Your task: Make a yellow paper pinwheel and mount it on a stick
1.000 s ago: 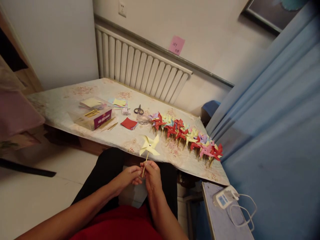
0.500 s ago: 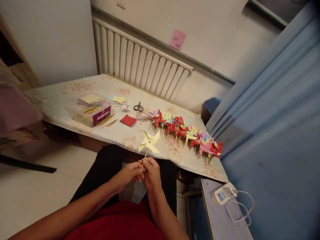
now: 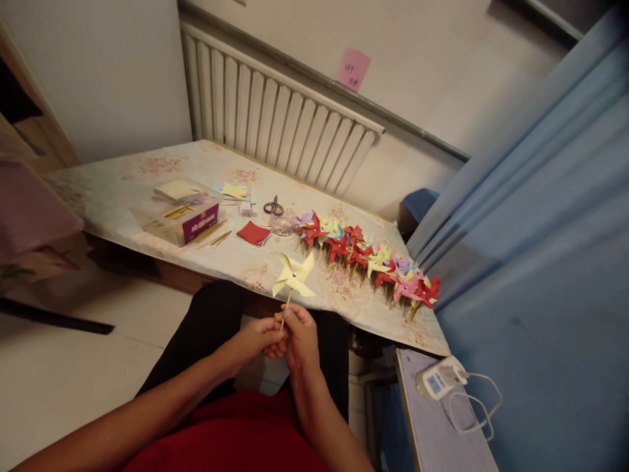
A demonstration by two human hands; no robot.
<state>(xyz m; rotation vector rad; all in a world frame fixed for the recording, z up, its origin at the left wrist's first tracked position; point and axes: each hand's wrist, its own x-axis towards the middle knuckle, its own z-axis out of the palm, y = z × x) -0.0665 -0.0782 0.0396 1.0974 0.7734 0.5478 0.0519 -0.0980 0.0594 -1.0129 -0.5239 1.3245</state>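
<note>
A pale yellow paper pinwheel (image 3: 293, 275) on a thin wooden stick stands upright in front of me, just over the near edge of the table. Around the lower part of its stick my left hand (image 3: 261, 337) is closed. My right hand (image 3: 301, 329) pinches the same stick slightly higher, its fingers pressed against the left ones. The stick's bottom end is hidden in my hands. To the right, many finished pinwheels (image 3: 366, 255) in red, yellow, pink and purple stand in a cluster on the table.
On the flowered tablecloth (image 3: 236, 265) are a clear box (image 3: 167, 229) with sticks and paper, loose sticks (image 3: 216, 238), red paper squares (image 3: 254, 233), yellow paper (image 3: 234, 191), scissors (image 3: 273, 207) and a clear dish (image 3: 282, 226). A power adapter (image 3: 441, 378) with a white cable lies on a side stand.
Both hands still hold the pinwheel's stick, and the right hand sits slightly higher. The pinwheel's blades have tilted a little. The camera view has shifted slightly.
</note>
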